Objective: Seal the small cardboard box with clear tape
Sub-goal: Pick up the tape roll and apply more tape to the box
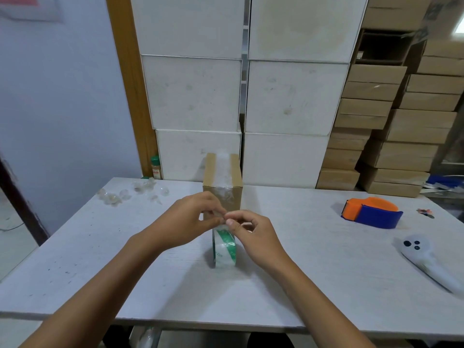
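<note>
box: the small cardboard box [222, 182] stands on the white table [75, 247], just beyond both hands and in front of the stacked white cartons [198, 96]; a strip of clear tape already runs over its top and down its near face, so sealing looks partly done
tape roll: the clear tape roll [224, 247] with its green-striped core stands on edge just in front of the box, likely so the loose end peels upward
left hand: the left hand [190, 219] has thumb and fingertips pinched together at the top of the roll, seemingly on the tape's free end; the film is too clear to be sure
right hand: the right hand [253, 234] has its fingers pinched against the same spot from the other side, probably steadying the roll or picking at the end
edges: box and roll sit mid-table, well away from the near edge
open room: bare table on both sides of the hands; crumpled tape scraps [130, 193] lie far left; the orange and blue tape dispenser [371, 213] and a white controller [424, 259] lie well apart to the right; pulling tape toward the box looks unobstructed
</note>
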`<state>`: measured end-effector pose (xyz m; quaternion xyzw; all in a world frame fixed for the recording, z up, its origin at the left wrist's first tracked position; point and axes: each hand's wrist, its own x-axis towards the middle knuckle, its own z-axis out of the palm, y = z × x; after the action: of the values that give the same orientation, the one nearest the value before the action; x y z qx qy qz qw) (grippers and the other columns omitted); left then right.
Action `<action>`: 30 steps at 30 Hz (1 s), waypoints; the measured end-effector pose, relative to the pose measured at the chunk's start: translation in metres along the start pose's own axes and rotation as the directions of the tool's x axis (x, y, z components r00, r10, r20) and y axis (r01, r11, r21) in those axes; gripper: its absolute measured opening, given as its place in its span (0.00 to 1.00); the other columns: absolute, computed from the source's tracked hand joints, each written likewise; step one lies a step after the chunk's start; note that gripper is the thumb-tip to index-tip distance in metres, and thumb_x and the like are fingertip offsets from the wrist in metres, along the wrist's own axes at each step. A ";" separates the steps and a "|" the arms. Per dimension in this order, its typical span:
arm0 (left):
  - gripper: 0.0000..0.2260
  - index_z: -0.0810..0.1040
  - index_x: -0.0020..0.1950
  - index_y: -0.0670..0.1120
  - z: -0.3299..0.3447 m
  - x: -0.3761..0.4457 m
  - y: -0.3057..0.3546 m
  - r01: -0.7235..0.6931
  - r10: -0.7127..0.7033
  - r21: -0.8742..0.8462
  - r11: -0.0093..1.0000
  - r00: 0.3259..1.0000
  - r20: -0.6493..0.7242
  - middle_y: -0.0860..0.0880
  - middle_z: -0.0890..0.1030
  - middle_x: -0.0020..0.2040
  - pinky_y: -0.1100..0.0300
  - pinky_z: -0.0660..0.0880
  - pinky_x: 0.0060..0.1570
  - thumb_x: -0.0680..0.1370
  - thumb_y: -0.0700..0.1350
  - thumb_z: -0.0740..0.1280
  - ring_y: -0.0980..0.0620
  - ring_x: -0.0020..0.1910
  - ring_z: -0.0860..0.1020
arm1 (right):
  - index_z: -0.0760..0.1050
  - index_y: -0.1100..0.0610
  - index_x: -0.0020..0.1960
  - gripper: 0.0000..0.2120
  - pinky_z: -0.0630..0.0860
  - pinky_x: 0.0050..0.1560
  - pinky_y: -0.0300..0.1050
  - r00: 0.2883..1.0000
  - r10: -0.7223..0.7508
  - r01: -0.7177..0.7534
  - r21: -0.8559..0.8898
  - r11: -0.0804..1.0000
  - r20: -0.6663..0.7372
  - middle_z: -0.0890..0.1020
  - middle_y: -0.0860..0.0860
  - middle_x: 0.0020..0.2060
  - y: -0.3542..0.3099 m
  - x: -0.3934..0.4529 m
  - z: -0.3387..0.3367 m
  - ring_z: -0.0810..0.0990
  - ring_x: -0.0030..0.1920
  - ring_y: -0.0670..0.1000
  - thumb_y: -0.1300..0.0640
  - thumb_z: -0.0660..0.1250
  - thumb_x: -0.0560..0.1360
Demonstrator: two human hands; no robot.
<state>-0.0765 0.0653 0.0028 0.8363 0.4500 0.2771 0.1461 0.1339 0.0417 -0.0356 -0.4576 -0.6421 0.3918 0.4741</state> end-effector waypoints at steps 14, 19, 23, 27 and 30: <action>0.03 0.88 0.49 0.53 0.010 -0.006 0.002 0.024 -0.024 0.008 1.000 0.995 -0.101 0.59 0.83 0.48 0.54 0.83 0.50 0.81 0.47 0.74 0.57 0.47 0.83 | 0.78 0.51 0.54 0.13 0.84 0.56 0.52 0.982 0.177 -0.172 0.079 0.982 -0.068 0.91 0.50 0.40 -0.010 0.002 -0.002 0.88 0.43 0.50 0.55 0.80 0.74; 0.03 0.86 0.49 0.52 0.014 -0.011 -0.002 0.069 -0.075 -0.057 0.996 0.989 -0.127 0.59 0.84 0.48 0.58 0.84 0.49 0.81 0.46 0.73 0.57 0.47 0.84 | 0.77 0.51 0.54 0.16 0.82 0.50 0.52 0.981 0.154 -0.147 0.066 0.987 -0.117 0.85 0.48 0.37 -0.004 0.005 -0.012 0.81 0.38 0.46 0.57 0.81 0.72; 0.03 0.87 0.49 0.52 0.016 -0.011 0.000 0.044 -0.052 -0.068 0.997 0.991 -0.121 0.59 0.83 0.48 0.58 0.84 0.49 0.81 0.47 0.73 0.57 0.48 0.84 | 0.82 0.44 0.59 0.15 0.78 0.53 0.37 0.998 0.067 -0.067 0.002 0.998 -0.019 0.84 0.45 0.51 -0.005 0.000 -0.008 0.80 0.51 0.36 0.53 0.79 0.75; 0.03 0.86 0.48 0.52 0.016 -0.011 -0.001 0.009 -0.020 -0.088 0.996 0.992 -0.123 0.58 0.84 0.48 0.56 0.84 0.50 0.81 0.48 0.73 0.55 0.48 0.84 | 0.86 0.46 0.56 0.06 0.79 0.56 0.41 0.999 0.040 -0.040 0.028 0.999 0.001 0.88 0.43 0.50 -0.004 0.003 -0.003 0.84 0.52 0.40 0.53 0.76 0.79; 0.03 0.87 0.49 0.52 0.017 -0.012 -0.002 0.024 -0.037 -0.101 0.995 0.991 -0.125 0.58 0.84 0.47 0.56 0.84 0.51 0.81 0.49 0.74 0.56 0.48 0.84 | 0.88 0.50 0.47 0.04 0.79 0.59 0.50 1.000 0.022 -0.021 0.026 0.999 -0.019 0.89 0.44 0.44 -0.003 0.005 -0.001 0.83 0.44 0.40 0.54 0.75 0.80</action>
<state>-0.0726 0.0562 -0.0159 0.8017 0.4567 0.3495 0.1629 0.1339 0.0453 -0.0309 -0.4621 -0.6276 0.4007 0.4818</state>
